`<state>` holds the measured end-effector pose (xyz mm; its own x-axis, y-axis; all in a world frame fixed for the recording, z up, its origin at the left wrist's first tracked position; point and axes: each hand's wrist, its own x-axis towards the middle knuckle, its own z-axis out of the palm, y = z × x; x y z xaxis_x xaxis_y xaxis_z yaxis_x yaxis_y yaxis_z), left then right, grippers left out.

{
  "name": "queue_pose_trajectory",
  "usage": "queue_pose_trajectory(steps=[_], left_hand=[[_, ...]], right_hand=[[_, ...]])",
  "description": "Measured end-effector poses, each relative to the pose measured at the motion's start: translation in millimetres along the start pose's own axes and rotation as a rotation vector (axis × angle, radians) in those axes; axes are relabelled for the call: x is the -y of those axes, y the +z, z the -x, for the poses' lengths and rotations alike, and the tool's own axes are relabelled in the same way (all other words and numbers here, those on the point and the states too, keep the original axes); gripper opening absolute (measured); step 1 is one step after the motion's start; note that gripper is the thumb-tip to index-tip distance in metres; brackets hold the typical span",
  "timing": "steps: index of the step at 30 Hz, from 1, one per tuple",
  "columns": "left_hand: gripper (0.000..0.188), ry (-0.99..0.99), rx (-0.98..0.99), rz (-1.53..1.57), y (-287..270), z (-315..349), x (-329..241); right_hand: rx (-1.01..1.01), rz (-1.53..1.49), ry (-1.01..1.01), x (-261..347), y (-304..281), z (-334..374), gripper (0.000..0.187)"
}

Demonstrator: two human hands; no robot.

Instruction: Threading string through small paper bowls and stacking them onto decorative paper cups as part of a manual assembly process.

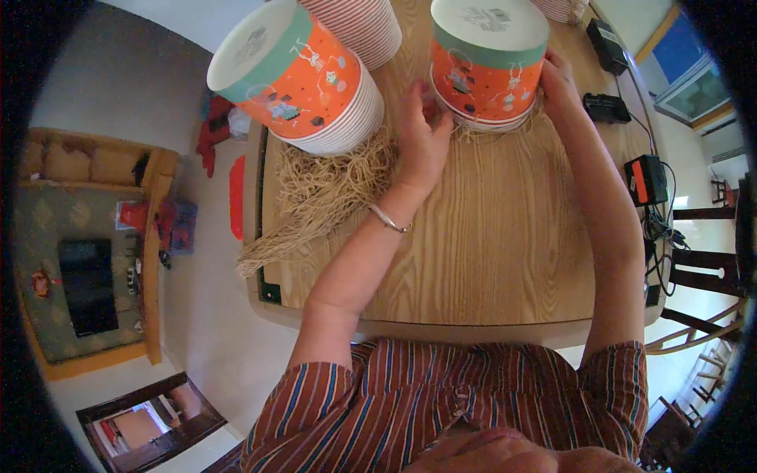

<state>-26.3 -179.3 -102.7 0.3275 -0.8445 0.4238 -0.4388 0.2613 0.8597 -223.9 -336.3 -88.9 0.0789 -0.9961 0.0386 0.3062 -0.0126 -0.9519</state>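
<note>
A short stack of upside-down paper tubs, orange with a green band and cartoon skeleton figures, stands in front of me. Its base faces up, and some loose string lies under its rim. My right hand lies against the right side of this stack, its fingers partly hidden behind it. Just left of the stack is my left hand, thumb and fingers apart; whether its fingertips touch the tub I cannot tell. A taller tilted stack of the same tubs rises to the left, above a tangled bundle of beige string.
More red-striped nested tubs stand behind on the wooden table. Black adapters, an orange-and-black box and tangled cables line the right edge. Dark chairs are at the right.
</note>
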Motion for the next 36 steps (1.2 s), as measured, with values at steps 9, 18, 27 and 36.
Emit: queue_pose_trajectory(steps=[9, 18, 27, 36], left_hand=[[0.063, 0.126, -0.020, -0.022, 0.6, -3.3, 4.7], [0.067, 0.066, 0.000, 0.008, 5.7, -2.2, 12.9], [0.069, 0.024, 0.028, 0.115, 4.2, -2.4, 2.2], [0.069, 0.049, 0.040, 0.079, 4.7, -0.7, 4.8]], right_hand=[[0.116, 0.640, -0.199, 6.2, -43.3, 18.5, 0.026], [0.200, 0.570, 0.179, 30.9, -39.3, 21.8, 0.021], [0.179, 0.536, 0.254, 37.5, -34.7, 34.0, 0.018], [0.156, 0.627, 0.132, 37.0, -20.5, 47.2, 0.028]])
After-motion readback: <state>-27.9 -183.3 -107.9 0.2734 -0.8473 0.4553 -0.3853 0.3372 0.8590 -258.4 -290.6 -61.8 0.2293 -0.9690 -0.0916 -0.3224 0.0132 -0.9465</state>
